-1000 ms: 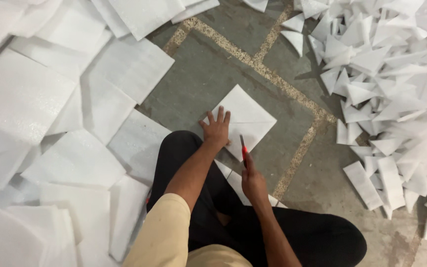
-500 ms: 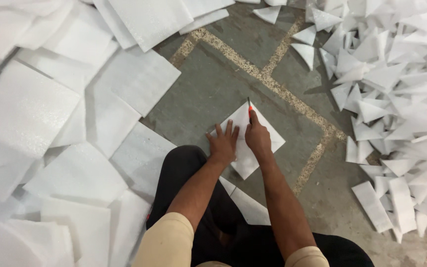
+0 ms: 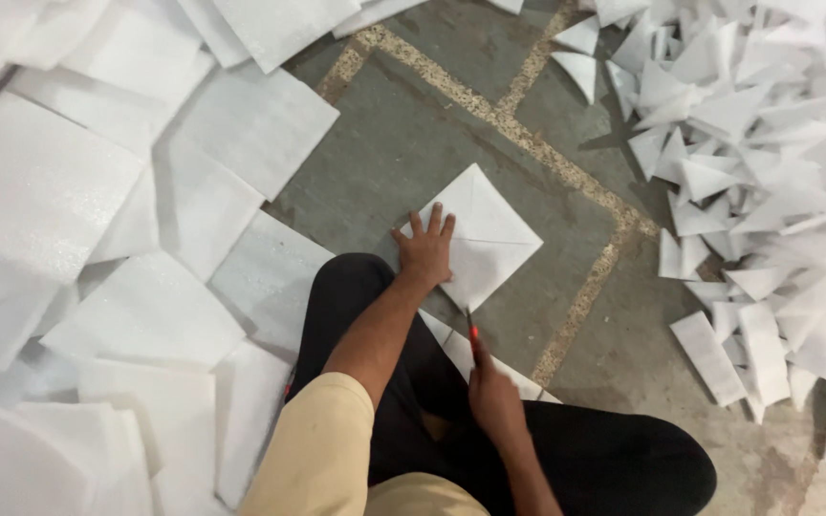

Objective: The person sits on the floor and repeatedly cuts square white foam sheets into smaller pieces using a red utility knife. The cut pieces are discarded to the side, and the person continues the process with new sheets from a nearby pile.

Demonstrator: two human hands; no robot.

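The left hand (image 3: 425, 250) lies flat, fingers spread, pressing a white foam square (image 3: 480, 239) onto the floor (image 3: 403, 153) — arm stretched forward over the knee. The right hand (image 3: 494, 397) is drawn back near the lap, clenched around a red-handled cutter (image 3: 471, 331), blade pointing toward the square's near edge.

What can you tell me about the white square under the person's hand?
The white square sheet looks like thin foam, soft and slightly grainy. It lies flat on the grey floor, turned so its corners point like a diamond. Faint straight lines run across it from corner to corner; whether they are cuts or creases cannot be told. The left hand presses flat on its left part, fingers spread. The right hand holds a red-handled cutter whose tip sits at the sheet's near corner.
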